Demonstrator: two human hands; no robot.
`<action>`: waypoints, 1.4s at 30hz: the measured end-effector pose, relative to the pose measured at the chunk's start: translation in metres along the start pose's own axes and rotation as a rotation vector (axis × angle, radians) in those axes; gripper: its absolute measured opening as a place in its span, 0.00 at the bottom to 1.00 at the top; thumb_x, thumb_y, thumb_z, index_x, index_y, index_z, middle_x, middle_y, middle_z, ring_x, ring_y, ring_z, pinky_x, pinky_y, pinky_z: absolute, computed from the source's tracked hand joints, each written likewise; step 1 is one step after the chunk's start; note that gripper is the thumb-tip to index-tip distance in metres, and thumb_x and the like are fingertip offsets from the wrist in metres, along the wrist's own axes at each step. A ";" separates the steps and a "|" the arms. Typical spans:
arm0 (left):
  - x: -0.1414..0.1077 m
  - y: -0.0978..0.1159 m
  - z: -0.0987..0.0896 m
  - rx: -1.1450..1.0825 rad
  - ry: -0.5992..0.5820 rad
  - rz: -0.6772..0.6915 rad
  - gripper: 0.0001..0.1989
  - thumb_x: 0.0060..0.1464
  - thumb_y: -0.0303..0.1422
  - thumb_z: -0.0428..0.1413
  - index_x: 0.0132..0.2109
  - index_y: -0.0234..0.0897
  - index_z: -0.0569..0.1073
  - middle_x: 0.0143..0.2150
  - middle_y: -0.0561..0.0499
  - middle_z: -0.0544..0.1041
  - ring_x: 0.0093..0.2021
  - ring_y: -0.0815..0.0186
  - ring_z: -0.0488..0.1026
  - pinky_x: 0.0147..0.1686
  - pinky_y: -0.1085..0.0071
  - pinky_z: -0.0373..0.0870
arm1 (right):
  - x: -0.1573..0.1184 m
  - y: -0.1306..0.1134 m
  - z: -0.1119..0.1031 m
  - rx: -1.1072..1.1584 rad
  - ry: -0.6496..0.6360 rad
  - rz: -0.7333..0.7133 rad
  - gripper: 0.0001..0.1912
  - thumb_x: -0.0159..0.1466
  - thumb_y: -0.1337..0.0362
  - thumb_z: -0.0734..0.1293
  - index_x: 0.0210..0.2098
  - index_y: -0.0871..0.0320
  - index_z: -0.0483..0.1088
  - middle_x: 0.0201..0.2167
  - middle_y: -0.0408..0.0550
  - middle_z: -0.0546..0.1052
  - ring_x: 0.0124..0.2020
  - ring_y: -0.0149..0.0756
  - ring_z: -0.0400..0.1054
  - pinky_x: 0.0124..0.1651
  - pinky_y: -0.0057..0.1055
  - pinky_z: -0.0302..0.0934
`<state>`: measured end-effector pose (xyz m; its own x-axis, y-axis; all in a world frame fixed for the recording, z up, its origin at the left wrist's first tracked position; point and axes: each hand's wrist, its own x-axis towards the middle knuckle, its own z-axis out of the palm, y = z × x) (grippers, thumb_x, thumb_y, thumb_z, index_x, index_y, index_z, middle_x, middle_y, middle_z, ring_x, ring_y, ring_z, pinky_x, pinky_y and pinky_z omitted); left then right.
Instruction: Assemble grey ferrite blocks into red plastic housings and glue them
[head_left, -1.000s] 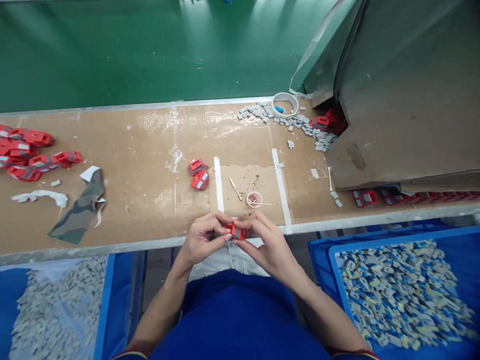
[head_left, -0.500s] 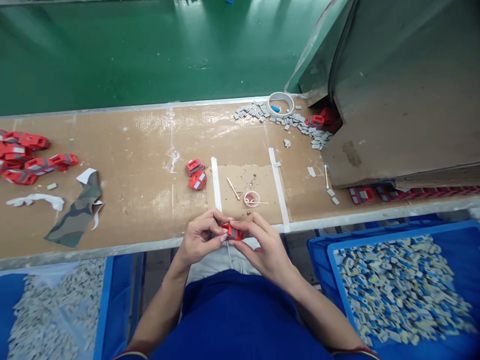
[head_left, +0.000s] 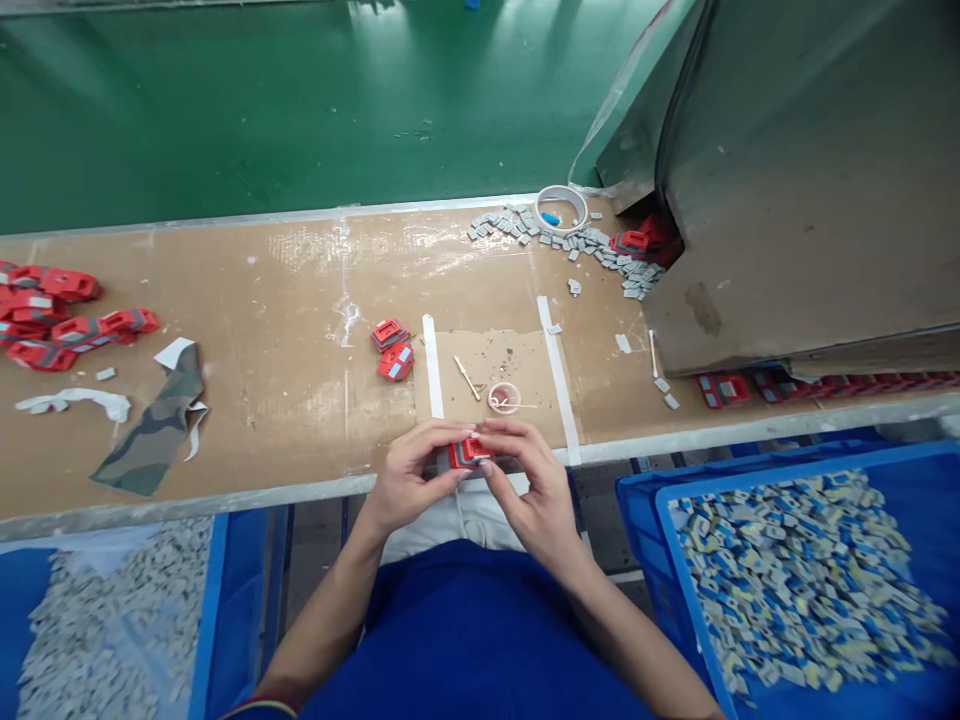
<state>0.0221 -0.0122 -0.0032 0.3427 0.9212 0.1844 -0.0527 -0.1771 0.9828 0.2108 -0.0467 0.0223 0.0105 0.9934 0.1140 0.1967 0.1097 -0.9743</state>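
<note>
A small red and grey plastic piece [head_left: 466, 453] is held between both hands at the front edge of the table. My left hand [head_left: 411, 474] grips its left side with fingers and thumb. From the right, my right hand [head_left: 531, 490] closes on the same piece, thumb at its near side. Just beyond the hands lies a small round cup [head_left: 503, 398] of reddish content with a thin stick across it. A white stick [head_left: 466, 378] rests left of the cup. Two similar red pieces [head_left: 393, 350] sit farther left.
More red pieces [head_left: 52, 310] are heaped at the far left, near a camouflage cloth strip [head_left: 154, 425]. A tape roll [head_left: 561, 210] stands among small grey tiles at the back. A large box [head_left: 810, 200] covers the right. Blue crates [head_left: 664, 520] of small parts flank me.
The red piece has been turned between my hands and moved slightly up and right. My fingers have shifted their hold on it. The items on the table stay put.
</note>
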 end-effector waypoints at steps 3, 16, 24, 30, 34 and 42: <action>0.002 0.002 0.000 0.083 -0.033 0.038 0.17 0.62 0.31 0.66 0.58 0.40 0.80 0.53 0.38 0.82 0.53 0.56 0.82 0.51 0.61 0.82 | 0.005 -0.003 -0.007 -0.113 -0.057 -0.077 0.06 0.72 0.65 0.68 0.47 0.53 0.77 0.48 0.54 0.80 0.52 0.42 0.78 0.51 0.37 0.76; 0.007 0.009 -0.008 0.177 -0.065 0.094 0.15 0.63 0.31 0.65 0.56 0.40 0.82 0.45 0.42 0.85 0.44 0.60 0.83 0.44 0.68 0.82 | 0.009 -0.001 0.000 -0.054 -0.106 -0.050 0.05 0.72 0.67 0.68 0.37 0.56 0.74 0.36 0.48 0.77 0.39 0.36 0.76 0.42 0.30 0.71; 0.002 -0.003 -0.017 0.057 0.065 -0.064 0.15 0.67 0.34 0.60 0.58 0.42 0.81 0.54 0.43 0.86 0.50 0.57 0.86 0.49 0.68 0.85 | -0.019 -0.001 -0.084 -0.432 0.230 -0.022 0.05 0.74 0.65 0.65 0.43 0.54 0.75 0.43 0.51 0.81 0.47 0.39 0.77 0.51 0.35 0.70; 0.003 -0.010 -0.026 0.214 -0.023 -0.057 0.10 0.65 0.33 0.61 0.51 0.42 0.84 0.50 0.45 0.87 0.47 0.56 0.87 0.46 0.68 0.86 | -0.007 0.059 -0.208 -0.887 0.825 0.084 0.11 0.70 0.58 0.65 0.37 0.57 0.74 0.37 0.53 0.77 0.38 0.44 0.72 0.44 0.41 0.67; 0.002 -0.015 -0.030 0.248 -0.017 -0.078 0.10 0.65 0.33 0.61 0.49 0.42 0.85 0.49 0.46 0.87 0.46 0.57 0.87 0.46 0.69 0.86 | 0.018 0.090 -0.243 -0.882 0.919 0.100 0.11 0.69 0.57 0.64 0.36 0.57 0.73 0.38 0.53 0.75 0.34 0.41 0.70 0.44 0.41 0.67; 0.002 -0.014 -0.028 0.247 0.021 -0.114 0.09 0.64 0.37 0.62 0.48 0.42 0.86 0.47 0.47 0.88 0.44 0.58 0.87 0.46 0.69 0.85 | 0.028 0.108 -0.238 -0.780 0.923 0.072 0.13 0.67 0.55 0.66 0.36 0.58 0.77 0.36 0.50 0.74 0.30 0.37 0.68 0.40 0.40 0.70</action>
<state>-0.0030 0.0019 -0.0161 0.3134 0.9466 0.0752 0.2165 -0.1483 0.9650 0.4657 -0.0143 -0.0336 0.6790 0.5640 0.4700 0.7018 -0.3107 -0.6411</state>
